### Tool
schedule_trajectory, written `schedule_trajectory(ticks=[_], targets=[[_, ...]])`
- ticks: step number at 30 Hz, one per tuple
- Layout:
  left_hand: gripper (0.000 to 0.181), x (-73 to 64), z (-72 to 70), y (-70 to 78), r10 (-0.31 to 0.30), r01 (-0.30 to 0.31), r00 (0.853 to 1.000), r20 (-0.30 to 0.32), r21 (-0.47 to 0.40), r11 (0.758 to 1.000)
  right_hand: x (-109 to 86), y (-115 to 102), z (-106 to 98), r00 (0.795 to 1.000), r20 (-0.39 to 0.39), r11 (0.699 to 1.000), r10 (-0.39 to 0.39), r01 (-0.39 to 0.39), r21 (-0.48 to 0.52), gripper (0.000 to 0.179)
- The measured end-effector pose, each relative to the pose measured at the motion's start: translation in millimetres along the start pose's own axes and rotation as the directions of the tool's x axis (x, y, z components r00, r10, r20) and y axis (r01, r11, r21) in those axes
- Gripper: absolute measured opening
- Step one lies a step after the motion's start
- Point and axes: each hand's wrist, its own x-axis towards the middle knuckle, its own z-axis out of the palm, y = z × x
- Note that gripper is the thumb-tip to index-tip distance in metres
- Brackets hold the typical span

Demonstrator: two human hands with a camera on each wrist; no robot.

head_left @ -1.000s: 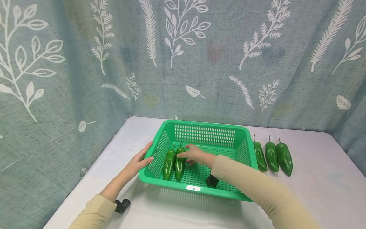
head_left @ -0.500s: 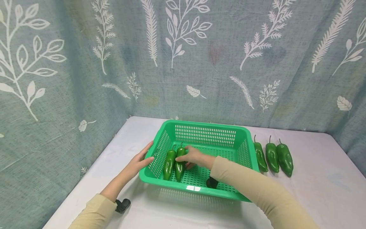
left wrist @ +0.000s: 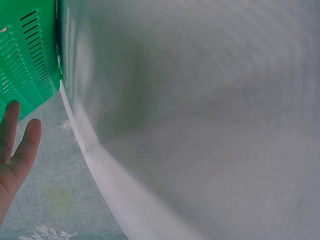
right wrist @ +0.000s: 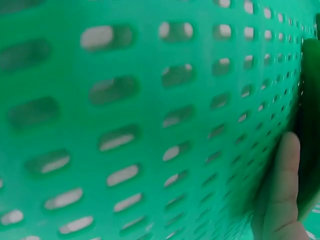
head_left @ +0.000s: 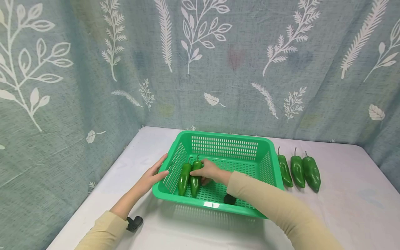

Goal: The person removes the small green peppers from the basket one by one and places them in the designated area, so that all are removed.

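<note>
Two long green peppers lie side by side at the left inside a green plastic basket (head_left: 225, 135). My right hand (head_left: 210, 171) grips the right one, a green pepper (head_left: 195, 187), with the thumb over its left side and the fingers on its right. The other green pepper (head_left: 184, 180) leans close against it. In the right wrist view a finger (right wrist: 285, 195) lies along the dark green side of the held pepper (right wrist: 312, 110), close over the slotted basket floor. My left hand (head_left: 152, 176) touches the basket's left rim, its fingers straight and spread.
Three more green peppers (head_left: 298, 172) lie in a row on the white-covered table (head_left: 347, 194), right of the basket. A patterned blue-green curtain (head_left: 234, 69) stands behind and at the left. A black wrist device (head_left: 135, 224) sits by the left sleeve.
My right hand has moved slightly left and its thumb has closed over the right-hand pepper. That pepper has shifted slightly toward the other one. The left hand stays at the rim.
</note>
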Motion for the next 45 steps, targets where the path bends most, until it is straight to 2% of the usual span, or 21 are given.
schedule_trajectory(ticks=[7, 13, 27, 33, 41, 45], targets=[[0.066, 0.3, -1.1, -1.4, -0.002, 0.002, 1.0, 0.003, -0.004, 1.0, -1.3, -3, 6, 0.999, -0.038, 0.999, -0.025, 0.024, -0.027, 0.077], [0.066, 0.0, -1.4, -1.1, -0.003, 0.003, 1.0, 0.002, -0.003, 1.0, -1.9, -3, 6, 0.999, -0.04, 0.999, -0.034, 0.033, -0.04, 0.076], [0.065, 0.4, 0.5, 1.7, 0.005, -0.005, 1.0, 0.002, -0.003, 1.0, -2.0, -4, 0, 1.0, -0.005, 0.999, -0.008, 0.008, 0.032, 0.072], [0.066, 1.0, 0.3, 0.2, 0.004, -0.004, 1.0, 0.003, 0.002, 1.0, -5.5, -7, -9, 1.0, 0.015, 0.998, -0.005, 0.004, 0.069, 0.075], [0.066, 1.5, 0.5, -1.1, -0.007, 0.007, 1.0, -0.004, 0.01, 1.0, -16.6, -11, -27, 0.999, 0.022, 0.997, 0.027, -0.029, 0.07, 0.074], [0.066, 1.0, 1.1, 0.3, -0.009, 0.01, 1.0, -0.006, 0.011, 1.0, -24.3, -14, -36, 0.999, 0.04, 0.997, 0.017, -0.02, 0.075, 0.076]])
